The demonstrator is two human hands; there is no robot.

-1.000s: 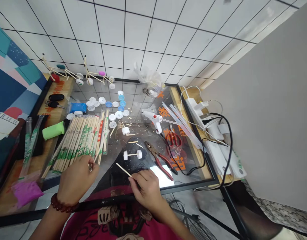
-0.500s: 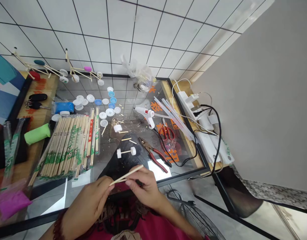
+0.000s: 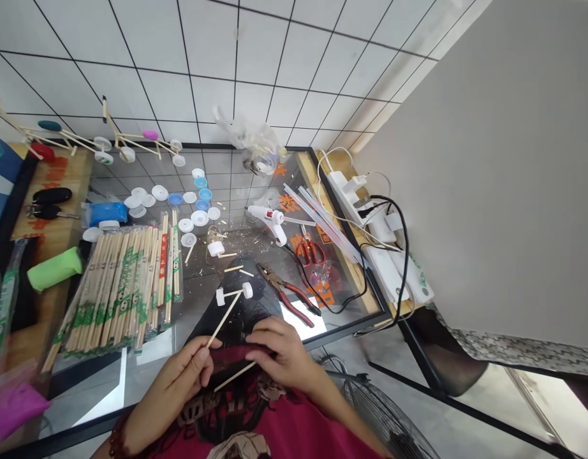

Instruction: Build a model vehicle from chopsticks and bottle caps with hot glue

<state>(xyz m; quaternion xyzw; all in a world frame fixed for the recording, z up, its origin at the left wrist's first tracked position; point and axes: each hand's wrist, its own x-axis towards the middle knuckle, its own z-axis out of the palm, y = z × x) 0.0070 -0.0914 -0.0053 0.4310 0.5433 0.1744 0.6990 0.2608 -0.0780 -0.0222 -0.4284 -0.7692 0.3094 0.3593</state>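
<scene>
A thin wooden stick (image 3: 224, 320) is pinched in my left hand (image 3: 191, 366), slanting up so its far end meets the axle of a pair of white caps (image 3: 220, 296). My right hand (image 3: 280, 350) is closed on a second, shorter-looking stick (image 3: 235, 376) that slants down to the left. Short stick pieces (image 3: 233, 268) and a white cap with a stick (image 3: 216, 248) lie beyond the hands. Red-handled pliers (image 3: 294, 298) rest to the right of the cap pair.
Wrapped chopsticks (image 3: 112, 287) spread on the left of the glass table. White and blue caps (image 3: 199, 218) lie behind. A white glue gun (image 3: 270, 220), clear glue sticks (image 3: 330, 223), red scissors (image 3: 312, 250) and cabled power strips (image 3: 384, 268) are on the right.
My hands have parted, each now with its own stick. The left stick has swung forward to the cap pair, while the right one points down-left. The view has shifted slightly.
</scene>
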